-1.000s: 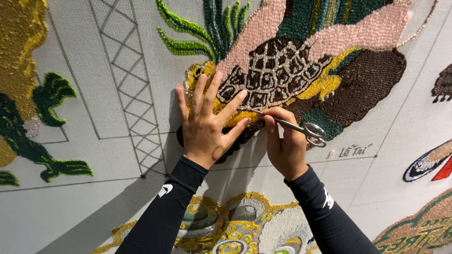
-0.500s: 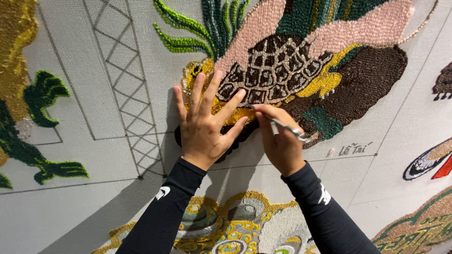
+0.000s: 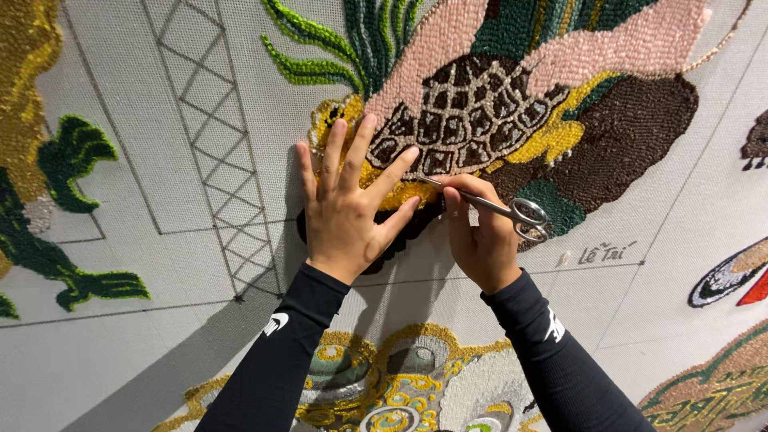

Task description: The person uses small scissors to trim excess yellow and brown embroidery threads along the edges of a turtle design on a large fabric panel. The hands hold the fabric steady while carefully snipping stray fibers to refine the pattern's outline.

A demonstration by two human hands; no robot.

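A large grey tufting cloth fills the view, with a tufted turtle design in brown, pink, yellow and green at the top middle. My left hand lies flat on the cloth, fingers spread over the yellow part of the design. My right hand grips small metal scissors. Their blades point left toward the yellow and dark yarn beside my left thumb. Both arms wear black sleeves.
A drawn lattice outline runs down the cloth left of my hands. Green and gold tufted shapes sit at the far left. Another gold and grey tufted figure lies below between my arms, and more designs at the right edge.
The view has shifted slightly. My right hand has turned the scissors, so the handles stick out to the right and the blades reach toward my left thumb. My left hand stays pressed flat.
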